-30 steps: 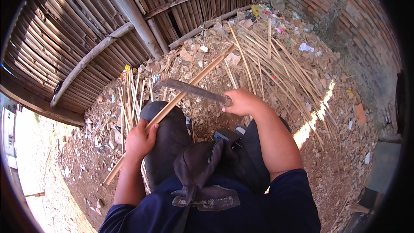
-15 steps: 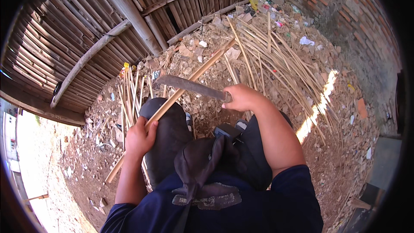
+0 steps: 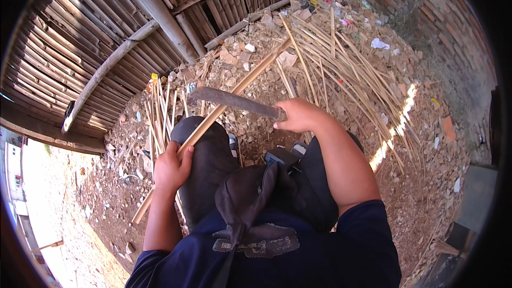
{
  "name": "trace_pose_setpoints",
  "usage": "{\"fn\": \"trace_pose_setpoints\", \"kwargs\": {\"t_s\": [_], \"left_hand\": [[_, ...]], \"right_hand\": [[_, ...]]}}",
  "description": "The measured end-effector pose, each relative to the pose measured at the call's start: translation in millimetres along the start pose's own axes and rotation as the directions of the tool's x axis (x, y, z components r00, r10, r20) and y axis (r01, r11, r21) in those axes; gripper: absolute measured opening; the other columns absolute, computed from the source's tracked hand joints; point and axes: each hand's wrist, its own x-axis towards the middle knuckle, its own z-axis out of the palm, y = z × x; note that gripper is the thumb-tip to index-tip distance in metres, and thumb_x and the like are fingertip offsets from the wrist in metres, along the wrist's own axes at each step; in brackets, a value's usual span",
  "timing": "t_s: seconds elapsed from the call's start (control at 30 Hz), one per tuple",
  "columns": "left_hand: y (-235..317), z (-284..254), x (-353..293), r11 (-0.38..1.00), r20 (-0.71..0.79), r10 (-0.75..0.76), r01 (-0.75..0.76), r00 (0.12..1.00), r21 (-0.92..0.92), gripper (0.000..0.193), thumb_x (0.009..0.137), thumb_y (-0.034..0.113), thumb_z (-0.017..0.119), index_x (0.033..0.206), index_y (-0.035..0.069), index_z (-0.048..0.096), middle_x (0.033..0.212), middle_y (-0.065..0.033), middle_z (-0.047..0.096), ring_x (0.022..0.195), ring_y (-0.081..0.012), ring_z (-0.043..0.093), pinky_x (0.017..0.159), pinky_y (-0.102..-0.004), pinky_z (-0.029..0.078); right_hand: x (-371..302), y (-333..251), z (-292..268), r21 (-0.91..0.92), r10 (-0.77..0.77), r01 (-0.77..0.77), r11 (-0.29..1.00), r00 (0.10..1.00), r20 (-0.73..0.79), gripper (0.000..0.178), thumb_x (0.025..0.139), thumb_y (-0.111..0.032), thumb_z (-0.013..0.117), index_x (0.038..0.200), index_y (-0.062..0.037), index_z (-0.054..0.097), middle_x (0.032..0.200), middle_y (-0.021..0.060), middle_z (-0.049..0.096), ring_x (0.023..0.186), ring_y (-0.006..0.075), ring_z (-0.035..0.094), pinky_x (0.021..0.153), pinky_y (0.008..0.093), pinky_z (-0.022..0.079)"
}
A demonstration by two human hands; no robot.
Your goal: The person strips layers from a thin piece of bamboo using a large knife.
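My left hand [image 3: 172, 168] is closed round a long split bamboo strip [image 3: 248, 78], beside my left knee. The strip slants from the lower left up to the far right, its lower end sticking out below my hand. In my right hand [image 3: 298, 116] is the handle of a machete [image 3: 234, 101], dark and worn, with a broad curved tip pointing left. The blade lies across the middle of the strip; whether it cuts into the wood I cannot tell.
Many thin bamboo strips [image 3: 352, 82] lie heaped on the rubble at the far right. A smaller bundle of strips [image 3: 158, 109] is by my left knee. Slatted bamboo wall [image 3: 69, 64] rises at the left, a brick wall [image 3: 448, 26] at the right. A black bag [image 3: 245, 192] hangs at my front.
The machete and my right hand have moved slightly up and away from me along the strip. My left hand keeps its grip, almost unmoved.
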Motion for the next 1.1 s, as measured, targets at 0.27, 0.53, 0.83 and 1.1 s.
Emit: {"fn": "trace_pose_setpoints", "kwargs": {"t_s": [0.27,0.53,0.83,1.1], "left_hand": [[-3.1,3.8,-0.2,1.000,-0.040,0.024,-0.024,0.999,-0.013,0.037,0.097,0.040,0.068,0.093,0.005,0.059,0.067,-0.0212,0.066,0.066,-0.0440,0.068,0.061,-0.0516,0.053],[-4.3,6.0,-0.9,0.999,-0.057,0.035,-0.036,0.998,-0.031,0.037,0.097,0.037,0.070,0.088,0.004,0.056,0.064,-0.0208,0.063,0.063,-0.0443,0.066,0.058,-0.0514,0.051],[-3.5,6.3,-1.0,0.998,-0.071,0.036,-0.040,0.997,-0.054,0.037,0.097,0.036,0.071,0.085,0.005,0.055,0.061,-0.0193,0.061,0.060,-0.0428,0.066,0.055,-0.0495,0.050],[-3.3,6.1,-0.7,0.998,-0.068,0.033,-0.037,0.997,-0.060,0.037,0.097,0.037,0.071,0.085,0.005,0.054,0.061,-0.0188,0.061,0.060,-0.0428,0.066,0.055,-0.0493,0.050]], "right_hand": [[3.5,6.9,5.8,-0.013,-0.054,0.054,0.998,0.999,-0.006,0.054,0.086,-0.036,0.080,0.126,-0.0031,0.065,0.102,0.0229,0.072,0.099,0.0391,0.070,0.087,0.0463,0.054],[1.6,-0.7,-0.1,0.005,-0.029,0.029,1.000,0.999,0.042,0.052,0.087,-0.035,0.079,0.127,-0.0040,0.065,0.105,0.0230,0.072,0.102,0.0393,0.070,0.089,0.0464,0.054],[-2.8,-9.6,-5.7,0.004,0.008,-0.008,1.000,0.999,0.053,0.043,0.088,-0.031,0.079,0.121,-0.0073,0.067,0.105,0.0206,0.073,0.101,0.0372,0.071,0.088,0.0461,0.055],[1.1,-4.5,-0.4,-0.009,-0.005,0.006,1.000,0.999,0.048,0.042,0.088,-0.031,0.079,0.120,-0.0070,0.067,0.104,0.0217,0.073,0.102,0.0382,0.070,0.089,0.0468,0.055]]}}
